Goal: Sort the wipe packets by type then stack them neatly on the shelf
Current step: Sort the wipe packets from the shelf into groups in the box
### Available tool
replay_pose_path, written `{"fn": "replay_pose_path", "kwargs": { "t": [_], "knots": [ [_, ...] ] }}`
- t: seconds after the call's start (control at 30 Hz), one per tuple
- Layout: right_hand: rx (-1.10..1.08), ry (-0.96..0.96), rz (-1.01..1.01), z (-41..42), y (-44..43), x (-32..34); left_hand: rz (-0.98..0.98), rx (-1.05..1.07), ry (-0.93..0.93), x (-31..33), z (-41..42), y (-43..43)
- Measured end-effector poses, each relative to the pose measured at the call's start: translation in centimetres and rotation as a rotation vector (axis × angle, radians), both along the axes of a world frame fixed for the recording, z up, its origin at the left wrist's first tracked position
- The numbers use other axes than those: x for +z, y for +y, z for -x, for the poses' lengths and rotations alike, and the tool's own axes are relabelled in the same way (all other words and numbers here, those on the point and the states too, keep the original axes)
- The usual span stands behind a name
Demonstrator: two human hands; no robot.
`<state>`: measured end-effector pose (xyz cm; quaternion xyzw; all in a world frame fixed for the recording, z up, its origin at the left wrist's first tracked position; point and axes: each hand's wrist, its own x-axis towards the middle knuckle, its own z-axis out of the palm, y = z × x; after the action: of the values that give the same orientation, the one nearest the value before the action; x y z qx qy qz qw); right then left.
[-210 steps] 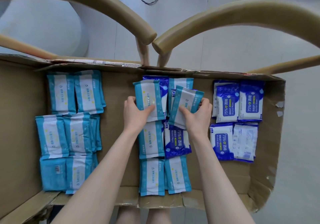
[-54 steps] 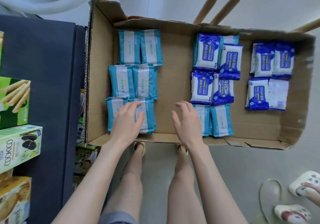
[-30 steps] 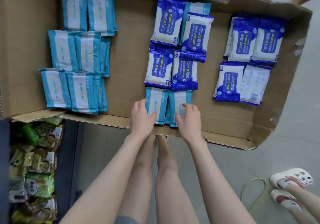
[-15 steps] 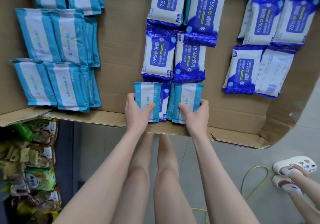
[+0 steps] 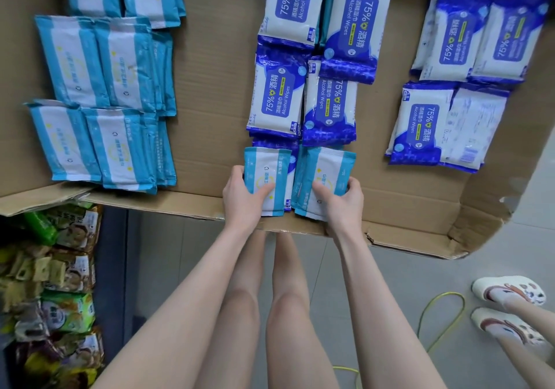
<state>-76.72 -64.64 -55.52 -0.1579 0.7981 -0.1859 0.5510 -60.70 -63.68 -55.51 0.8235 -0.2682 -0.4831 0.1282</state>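
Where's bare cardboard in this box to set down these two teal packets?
Widest: the bare strip between the teal stacks and the middle blue packets. Also the near corner below the right blue packets. That middle column is crowded.

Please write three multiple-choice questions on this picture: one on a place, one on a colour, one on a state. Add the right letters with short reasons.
1. Where does the big group of teal packets lie?
A) left part of the cardboard box
B) its right part
C) outside it

2. What colour is the cable on the floor?
A) red
B) yellow
C) black

3. What is the left hand doing?
A) hanging idle
B) pressing the box wall
C) gripping a teal packet

1 A: that group fills the left, dark blue packets the right.
2 B: its loop is yellow.
3 C: its thumb and fingers curl round the packet.
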Motion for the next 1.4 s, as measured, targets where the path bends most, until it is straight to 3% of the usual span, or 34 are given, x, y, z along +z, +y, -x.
{"fn": "replay_pose_path", "kwargs": {
  "t": [0.3, 0.63, 0.87, 1.03, 1.13, 1.3, 1.4],
  "knots": [
    [-0.052, -0.133, 0.055, 2.6, 0.9, 1.2, -0.002, 0.026, 0.117, 0.2, 0.9, 0.0],
    [0.041, -0.163, 0.066, 1.3, -0.1, 0.6, 0.01, 0.011, -0.015, 0.4, 1.5, 0.2],
    [0.058, -0.149, 0.043, 1.3, -0.4, 0.6, 0.024, 0.036, 0.013, 0.5, 1.3, 0.4],
    [0.01, -0.192, 0.074, 2.9, 0.1, 2.2, 0.062, 0.046, 0.137, 2.2, 1.9, 0.5],
    [-0.014, -0.233, 0.105, 4.2, 0.4, 3.9, 0.065, 0.145, 0.351, 3.4, 2.3, 0.4],
    [-0.004, -0.391, 0.122, 4.8, -0.3, 6.7, 0.028, 0.133, 0.676, 5.9, 2.6, -0.8],
    [0.055, -0.481, 0.128, 3.7, -1.7, 8.3, 0.038, 0.207, 0.767, 7.4, 1.5, -1.7]
  ]
}}
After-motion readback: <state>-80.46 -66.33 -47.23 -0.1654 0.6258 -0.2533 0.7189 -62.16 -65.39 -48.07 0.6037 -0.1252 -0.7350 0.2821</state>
